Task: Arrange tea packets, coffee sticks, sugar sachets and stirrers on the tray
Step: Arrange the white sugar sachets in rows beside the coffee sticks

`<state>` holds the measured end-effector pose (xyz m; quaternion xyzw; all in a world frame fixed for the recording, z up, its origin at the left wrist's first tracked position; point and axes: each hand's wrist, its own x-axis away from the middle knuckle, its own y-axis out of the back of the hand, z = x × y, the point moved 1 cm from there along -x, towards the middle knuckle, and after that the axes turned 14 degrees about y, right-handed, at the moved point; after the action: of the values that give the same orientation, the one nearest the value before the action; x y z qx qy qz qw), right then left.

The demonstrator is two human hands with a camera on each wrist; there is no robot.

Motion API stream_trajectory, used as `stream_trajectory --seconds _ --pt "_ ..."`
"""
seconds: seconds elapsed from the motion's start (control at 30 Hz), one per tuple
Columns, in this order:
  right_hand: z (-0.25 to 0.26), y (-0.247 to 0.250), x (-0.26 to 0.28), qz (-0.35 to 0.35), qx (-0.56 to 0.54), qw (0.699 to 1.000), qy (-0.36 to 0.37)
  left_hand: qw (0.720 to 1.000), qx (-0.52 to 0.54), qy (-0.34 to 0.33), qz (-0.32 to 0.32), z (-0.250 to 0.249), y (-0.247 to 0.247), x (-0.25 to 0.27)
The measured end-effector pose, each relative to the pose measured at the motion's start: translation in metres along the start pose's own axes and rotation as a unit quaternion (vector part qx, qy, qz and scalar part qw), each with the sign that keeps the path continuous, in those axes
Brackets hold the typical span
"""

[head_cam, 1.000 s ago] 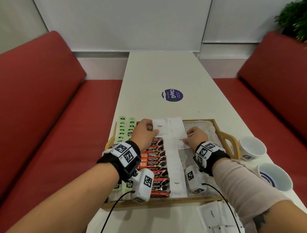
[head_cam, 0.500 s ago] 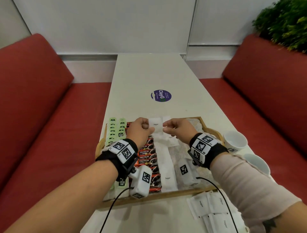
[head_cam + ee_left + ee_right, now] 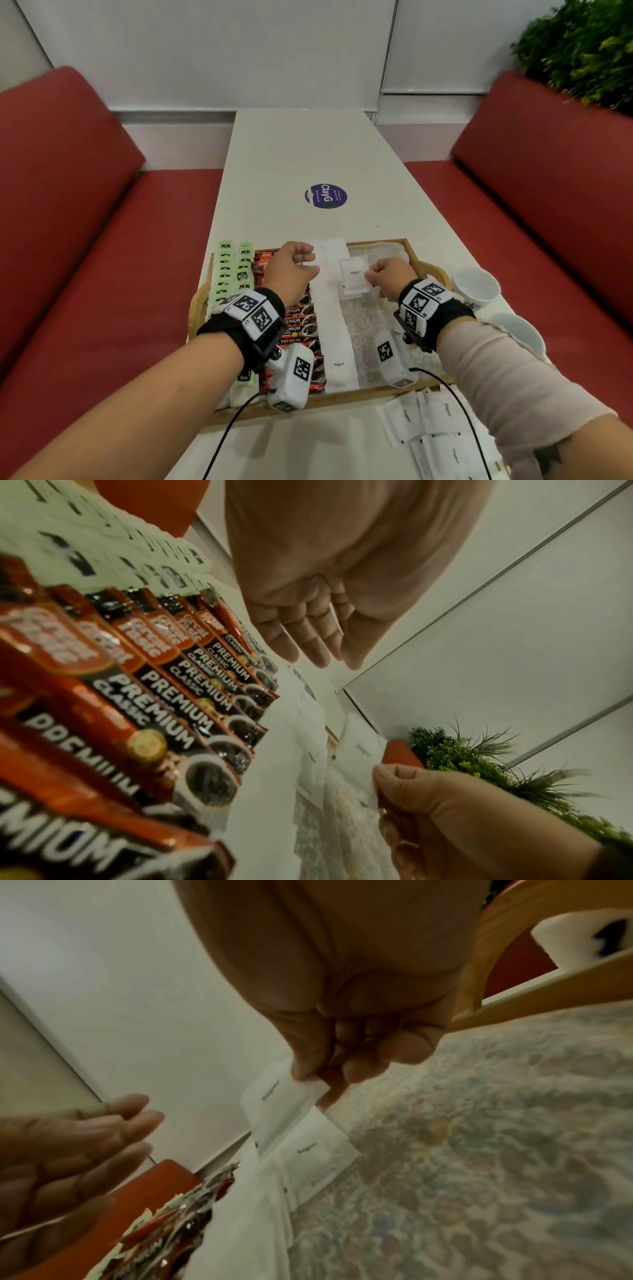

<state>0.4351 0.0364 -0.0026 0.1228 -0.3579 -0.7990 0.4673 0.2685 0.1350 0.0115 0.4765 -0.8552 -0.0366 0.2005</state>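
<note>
Nearest, loose sugar sachets point(image 3: 424, 425) lie on the white table point(image 3: 308, 154), just outside the wooden tray point(image 3: 329, 402). In tray, L to R: green tea packets point(image 3: 236, 270), Premium coffee sticks point(image 3: 298, 322), a column of sugar sachets point(image 3: 337, 359). R hand point(image 3: 390, 277) pinches a sugar sachet point(image 3: 354, 277) btwn thumb & fingertips point(image 3: 356, 1069), above tray's patterned liner. L hand point(image 3: 291, 270) hovers over coffee sticks, fingers point(image 3: 308, 639) straight, holding nothing. White cups point(image 3: 476, 286) sit right of tray.

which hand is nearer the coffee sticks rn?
Left. The left hand hovers open over the far end of the coffee sticks; the right hand is across the sugar column, pinching a sugar sachet.
</note>
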Motion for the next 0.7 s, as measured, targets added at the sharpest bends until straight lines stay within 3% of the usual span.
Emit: stream_trajectory --seconds 0.23,0.4,0.7 --pt "-0.006 -0.015 -0.007 0.068 0.086 0.992 -0.067 1.0 -0.005 0.003 -0.013 0.006 0.002 -0.004" --pt "-0.012 -0.02 -0.008 0.057 0.052 0.995 -0.069 1.0 -0.01 0.002 -0.017 0.008 0.004 -0.004" --pt "-0.001 -0.028 -0.015 0.106 0.141 0.981 -0.082 1.0 -0.017 0.001 -0.015 0.009 0.003 -0.003"
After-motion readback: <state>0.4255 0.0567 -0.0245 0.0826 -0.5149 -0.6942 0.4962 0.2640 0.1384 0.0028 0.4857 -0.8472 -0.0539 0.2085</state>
